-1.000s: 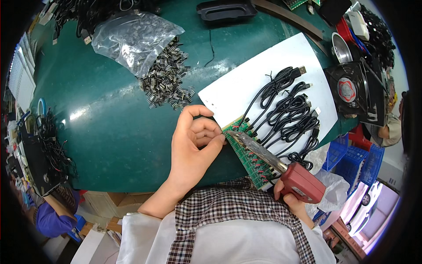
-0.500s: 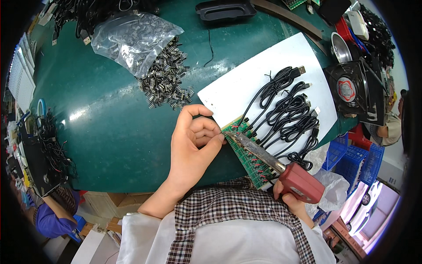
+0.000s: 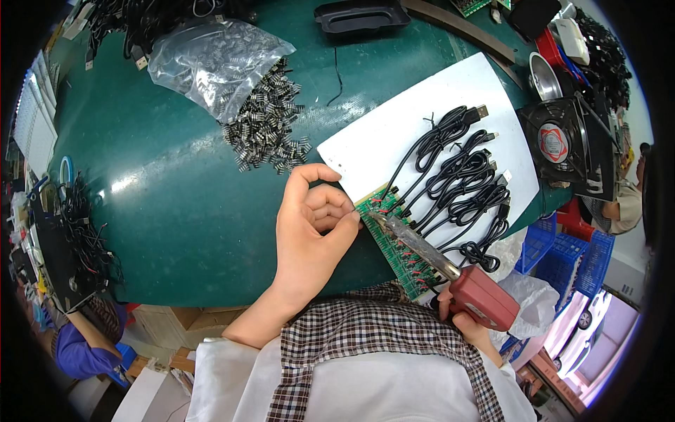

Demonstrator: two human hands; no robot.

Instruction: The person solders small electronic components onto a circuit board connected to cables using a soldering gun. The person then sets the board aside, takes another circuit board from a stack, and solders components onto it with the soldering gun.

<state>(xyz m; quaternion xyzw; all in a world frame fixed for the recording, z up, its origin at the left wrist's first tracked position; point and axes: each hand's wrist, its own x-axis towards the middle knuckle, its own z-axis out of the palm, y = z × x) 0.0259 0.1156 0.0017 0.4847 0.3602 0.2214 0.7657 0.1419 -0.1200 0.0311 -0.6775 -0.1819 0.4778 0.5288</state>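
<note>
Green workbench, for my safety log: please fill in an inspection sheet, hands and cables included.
Surface: glossy green tabletop, white sheet on it.
Work items: green circuit board; red-handled soldering iron, tip over the board.
Clutter: clear bag, small components spilled at its mouth; black tray.
Hands: left hand at the board's upper corner, grip unclear; right hand holds the iron.
Cables: coiled black cables on the sheet, leading to the board.
Surroundings: black fan, blue crates, person in purple.

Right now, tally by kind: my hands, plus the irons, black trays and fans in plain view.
Left hand and right hand: 2
Iron: 1
Tray: 1
Fan: 1
Total: 5
</note>
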